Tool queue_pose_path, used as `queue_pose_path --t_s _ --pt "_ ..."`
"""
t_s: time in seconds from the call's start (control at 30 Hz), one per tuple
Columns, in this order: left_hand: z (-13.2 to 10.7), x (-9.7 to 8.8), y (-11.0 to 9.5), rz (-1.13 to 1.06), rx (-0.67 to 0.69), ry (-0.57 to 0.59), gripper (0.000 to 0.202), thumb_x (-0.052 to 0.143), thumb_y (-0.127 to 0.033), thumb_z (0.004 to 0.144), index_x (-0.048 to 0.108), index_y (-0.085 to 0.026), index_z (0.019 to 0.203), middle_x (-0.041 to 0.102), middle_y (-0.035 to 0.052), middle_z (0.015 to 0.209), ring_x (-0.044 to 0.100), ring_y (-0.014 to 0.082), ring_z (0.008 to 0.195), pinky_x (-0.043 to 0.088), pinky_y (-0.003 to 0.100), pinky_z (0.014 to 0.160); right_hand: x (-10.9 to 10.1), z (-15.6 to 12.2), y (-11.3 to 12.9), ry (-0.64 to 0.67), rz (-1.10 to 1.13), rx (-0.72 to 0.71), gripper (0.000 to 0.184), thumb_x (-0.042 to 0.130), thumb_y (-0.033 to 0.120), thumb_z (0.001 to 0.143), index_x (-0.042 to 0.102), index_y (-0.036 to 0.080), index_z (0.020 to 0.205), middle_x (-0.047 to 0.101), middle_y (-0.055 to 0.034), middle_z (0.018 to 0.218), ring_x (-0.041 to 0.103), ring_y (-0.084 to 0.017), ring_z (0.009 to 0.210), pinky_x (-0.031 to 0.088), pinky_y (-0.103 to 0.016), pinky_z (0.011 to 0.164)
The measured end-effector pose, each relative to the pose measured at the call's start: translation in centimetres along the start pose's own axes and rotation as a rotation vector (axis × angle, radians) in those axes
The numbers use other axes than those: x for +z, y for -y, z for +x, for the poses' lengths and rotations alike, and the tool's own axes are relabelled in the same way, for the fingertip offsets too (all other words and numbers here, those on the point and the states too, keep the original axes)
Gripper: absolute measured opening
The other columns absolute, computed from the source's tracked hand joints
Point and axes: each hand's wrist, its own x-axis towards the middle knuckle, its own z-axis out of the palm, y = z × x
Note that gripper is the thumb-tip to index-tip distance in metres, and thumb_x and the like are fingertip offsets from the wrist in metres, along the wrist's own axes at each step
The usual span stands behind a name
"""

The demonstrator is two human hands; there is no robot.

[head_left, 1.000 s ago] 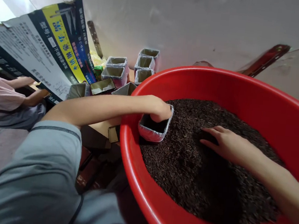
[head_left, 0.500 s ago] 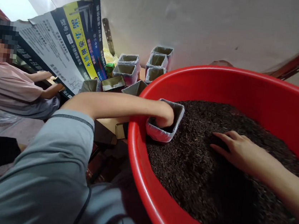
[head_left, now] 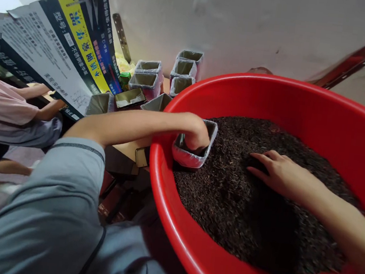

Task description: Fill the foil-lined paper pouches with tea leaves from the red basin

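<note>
My left hand (head_left: 199, 135) reaches down into a rectangular tin (head_left: 189, 159) lined with clear plastic, its fingers hidden inside. This tin stands on the dark loose tea leaves (head_left: 222, 194) against the left wall of a large red tub (head_left: 167, 214). What lies at the bottom of the tin is mostly out of sight. My right hand (head_left: 273, 169) rests palm down on the leaves near the middle of the tub, fingers apart and partly sunk at the tips.
Several more lined tins (head_left: 145, 80) stand behind the tub's left side, beside a shallow lid (head_left: 130, 98). A large printed cardboard sheet (head_left: 60, 48) leans to the left. Beyond it sits another person in a pink shirt (head_left: 5, 101). A wall (head_left: 247, 30) rises behind.
The view has turned slightly, shifting the scene left and up. My left wrist arches a little higher over the tin. My right hand keeps nearly the same place on the leaves.
</note>
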Motion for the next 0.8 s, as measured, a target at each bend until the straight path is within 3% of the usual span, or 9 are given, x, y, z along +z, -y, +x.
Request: queue_pose_path --t_s 0.07,0.17,0.23,0.27,0.33,0.43,0.53,0.67,0.8 --pt "-1.4 -2.6 -0.1 0.020 -0.017 0.094 0.036 0.067 0.003 0.060 0.084 -0.020 0.082 0.073 0.0014 0.071 0.065 0.0207 0.080 0.048 0.032 0.082 -0.5 0.0 0.4 -0.114 0.032 0.019 0.059 0.047 0.054 0.101 0.064 0.011 0.138 0.060 -0.0243 0.133 0.064 -0.041 0.115 0.057 -0.054 0.097" --pt "-2.4 -6.0 0.2 0.056 -0.084 -0.145 0.036 0.069 -0.003 0.072 0.083 -0.015 0.103 0.076 0.0059 0.085 0.067 0.0246 0.094 0.046 0.036 0.091 -1.3 1.0 1.6 -0.303 0.121 0.012 0.069 0.046 0.062 0.100 0.059 0.009 0.142 0.051 -0.0260 0.144 0.055 -0.042 0.128 0.052 -0.055 0.105" --pt "-1.6 -6.8 0.9 0.029 -0.043 -0.299 0.033 0.072 -0.008 0.075 0.083 -0.013 0.105 0.076 0.0071 0.091 0.067 0.0264 0.100 0.046 0.037 0.093 -1.7 2.6 2.8 -0.300 0.166 -0.035 0.072 0.046 0.064 0.100 0.052 0.014 0.151 0.046 -0.0247 0.150 0.050 -0.040 0.135 0.050 -0.056 0.108" --pt "-0.7 -6.7 1.3 -0.021 0.022 -0.324 0.031 0.075 -0.012 0.074 0.083 -0.015 0.104 0.077 0.0063 0.093 0.067 0.0261 0.102 0.045 0.036 0.094 -1.9 3.5 3.5 -0.258 0.170 -0.047 0.074 0.047 0.066 0.099 0.047 0.018 0.155 0.043 -0.0235 0.153 0.049 -0.040 0.136 0.050 -0.057 0.107" --pt "1.3 -5.9 2.5 -0.173 0.221 -0.262 0.028 0.079 -0.022 0.073 0.083 -0.020 0.101 0.077 0.0027 0.095 0.067 0.0230 0.101 0.045 0.032 0.092 -1.9 5.3 5.0 -0.137 0.134 -0.041 0.076 0.048 0.069 0.097 0.044 0.026 0.159 0.045 -0.0218 0.153 0.051 -0.042 0.133 0.052 -0.059 0.101" --pt "4.1 -4.1 4.6 -0.343 0.370 -0.122 0.027 0.081 -0.038 0.072 0.083 -0.023 0.094 0.078 0.0004 0.090 0.066 0.0192 0.093 0.047 0.028 0.085 -1.5 7.1 7.0 -0.045 0.024 -0.016 0.068 0.052 0.066 0.097 0.057 0.023 0.148 0.057 -0.0220 0.136 0.055 -0.042 0.122 0.056 -0.056 0.093" --pt "5.6 -2.8 6.4 -0.454 0.347 -0.069 0.024 0.082 -0.041 0.068 0.082 -0.023 0.083 0.078 -0.0005 0.084 0.065 0.0174 0.088 0.046 0.026 0.081 -0.8 7.3 7.8 -0.087 -0.018 -0.003 0.051 0.056 0.051 0.098 0.066 0.019 0.136 0.061 -0.0207 0.130 0.055 -0.039 0.118 0.057 -0.047 0.089" --pt "6.6 -2.1 7.4 -0.598 0.369 -0.008 0.025 0.083 -0.042 0.065 0.081 -0.023 0.080 0.077 -0.0010 0.085 0.065 0.0173 0.090 0.047 0.025 0.085 -0.5 6.9 7.1 -0.106 0.085 -0.026 0.036 0.056 0.034 0.096 0.069 0.018 0.125 0.065 -0.0166 0.125 0.062 -0.033 0.112 0.057 -0.041 0.089" --pt "7.0 -2.1 7.5 -0.591 0.250 -0.099 0.040 0.076 -0.057 0.074 0.080 -0.021 0.091 0.076 0.0026 0.089 0.062 0.0174 0.083 0.046 0.026 0.074 -0.9 6.6 5.9 -0.219 0.400 -0.010 0.029 0.054 0.034 0.096 0.073 0.017 0.110 0.072 -0.0130 0.109 0.070 -0.026 0.096 0.056 -0.038 0.089"
